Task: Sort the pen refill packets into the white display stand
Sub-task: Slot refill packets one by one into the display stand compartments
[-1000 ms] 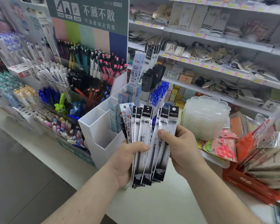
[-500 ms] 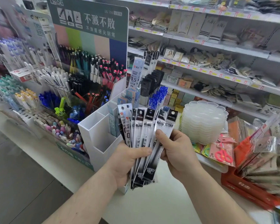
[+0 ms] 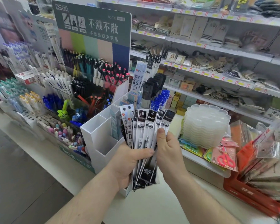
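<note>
Our left hand (image 3: 128,162) keeps its grip closed round the lower part of a fan of long, narrow, clear-plastic pen refill packets with black and white header cards (image 3: 145,143), thumb laid across their front. Our right hand (image 3: 169,152) pinches the rightmost packets of the fan between thumb and curled fingers, seemingly separating them from the rest. The packets stand nearly upright, long axes splayed upward, headers at the top.

The white plastic stepped display stand (image 3: 95,139) sits on the pale worktop (image 3: 152,207) just to the left of and behind the fan, so the left hand is nearer it. Its front compartments look empty from here; the next tier back holds a pale blue packet (image 3: 114,126), and the rear tiers hold more packets, blue and black. We judge the coming move is a short lift up and leftward, then lowering a packet end-first into a compartment.
</note>
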Demonstrator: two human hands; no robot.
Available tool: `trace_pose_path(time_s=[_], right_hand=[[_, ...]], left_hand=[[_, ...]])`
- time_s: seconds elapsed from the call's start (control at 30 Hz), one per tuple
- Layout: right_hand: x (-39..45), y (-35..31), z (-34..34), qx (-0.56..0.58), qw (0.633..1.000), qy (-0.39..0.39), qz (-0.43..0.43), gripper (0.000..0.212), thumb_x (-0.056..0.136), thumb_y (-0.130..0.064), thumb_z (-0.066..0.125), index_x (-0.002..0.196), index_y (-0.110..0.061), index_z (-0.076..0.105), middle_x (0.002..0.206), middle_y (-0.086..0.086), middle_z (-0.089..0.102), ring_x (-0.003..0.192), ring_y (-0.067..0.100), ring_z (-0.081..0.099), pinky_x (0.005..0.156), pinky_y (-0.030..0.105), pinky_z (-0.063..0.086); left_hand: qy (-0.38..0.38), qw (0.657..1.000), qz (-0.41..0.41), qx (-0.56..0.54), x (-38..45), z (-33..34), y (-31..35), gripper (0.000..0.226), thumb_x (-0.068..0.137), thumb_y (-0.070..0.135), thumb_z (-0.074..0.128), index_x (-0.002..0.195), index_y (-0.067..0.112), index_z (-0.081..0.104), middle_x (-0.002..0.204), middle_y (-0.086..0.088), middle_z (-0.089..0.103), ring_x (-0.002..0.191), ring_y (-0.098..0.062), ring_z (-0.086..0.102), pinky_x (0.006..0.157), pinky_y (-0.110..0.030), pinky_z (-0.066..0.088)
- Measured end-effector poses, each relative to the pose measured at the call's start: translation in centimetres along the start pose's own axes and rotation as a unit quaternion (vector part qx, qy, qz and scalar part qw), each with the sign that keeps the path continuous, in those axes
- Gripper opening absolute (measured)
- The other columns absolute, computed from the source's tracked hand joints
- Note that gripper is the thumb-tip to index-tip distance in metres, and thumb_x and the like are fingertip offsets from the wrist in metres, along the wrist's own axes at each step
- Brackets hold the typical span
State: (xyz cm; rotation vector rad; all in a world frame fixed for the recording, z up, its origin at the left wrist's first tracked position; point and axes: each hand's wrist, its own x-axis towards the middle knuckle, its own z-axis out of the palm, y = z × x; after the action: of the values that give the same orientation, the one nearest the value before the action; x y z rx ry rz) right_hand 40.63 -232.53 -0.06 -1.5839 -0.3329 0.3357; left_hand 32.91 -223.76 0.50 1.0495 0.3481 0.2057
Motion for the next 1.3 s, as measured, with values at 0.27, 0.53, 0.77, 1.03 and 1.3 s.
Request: trace_pose_path(time_s=[0.27,0.53,0.77,1.03,1.3], right_hand=[[0.3,-1.7,-2.0,0.042,0.992,-0.105,0.065,0.025,0.1,-0.028,0.055,0.088,-0.008,0.064,0.07,0.007,0.064,0.054,0.017,0.055,0.052,0.029,0.047],[1.0,-4.2,-4.2,0.09,0.971,-0.196,0.103,0.017,0.073,-0.02,0.07,0.077,-0.009,0.058,0.054,0.002,0.053,0.041,0.016,0.053,0.042,0.025,0.042],[2.4,-7.4,-4.3,0.114,0.97,-0.197,0.085,0.013,0.08,-0.014,0.067,0.082,-0.007,0.056,0.063,0.012,0.062,0.048,0.02,0.061,0.044,0.026,0.051],[6.4,-9.5,-4.1,0.198,0.979,0.002,0.037,0.007,0.098,-0.009,0.059,0.092,-0.008,0.055,0.061,0.004,0.064,0.045,0.011,0.06,0.047,0.022,0.054],[11.3,-12.2,-2.6,0.012,0.989,0.117,-0.085,0.01,0.095,-0.01,0.065,0.086,-0.012,0.061,0.078,0.009,0.068,0.059,0.017,0.067,0.061,0.031,0.061]], left_hand=[[-0.018,1.0,0.011,0.005,-0.1,-0.2,0.7,0.032,0.075,-0.011,0.064,0.1,0.005,0.076,0.101,-0.029,0.071,0.084,-0.038,0.072,0.067,-0.041,0.06],[-0.041,0.999,0.02,0.014,-0.6,-0.3,1.8,0.041,0.072,0.001,0.068,0.113,0.0,0.07,0.106,-0.03,0.07,0.094,-0.042,0.07,0.078,-0.045,0.059],[-0.003,0.999,0.045,0.01,-0.7,0.0,5.9,0.043,0.069,-0.007,0.071,0.111,-0.007,0.069,0.11,-0.034,0.067,0.095,-0.045,0.069,0.074,-0.049,0.061],[0.109,0.976,0.179,0.054,-1.3,-1.4,10.4,0.024,0.074,-0.003,0.069,0.095,0.006,0.074,0.094,-0.01,0.077,0.089,-0.022,0.075,0.072,-0.029,0.06],[0.131,0.977,0.165,0.041,0.6,-2.5,11.6,0.019,0.082,-0.008,0.065,0.096,0.002,0.073,0.09,-0.007,0.078,0.084,-0.015,0.075,0.063,-0.018,0.056]])
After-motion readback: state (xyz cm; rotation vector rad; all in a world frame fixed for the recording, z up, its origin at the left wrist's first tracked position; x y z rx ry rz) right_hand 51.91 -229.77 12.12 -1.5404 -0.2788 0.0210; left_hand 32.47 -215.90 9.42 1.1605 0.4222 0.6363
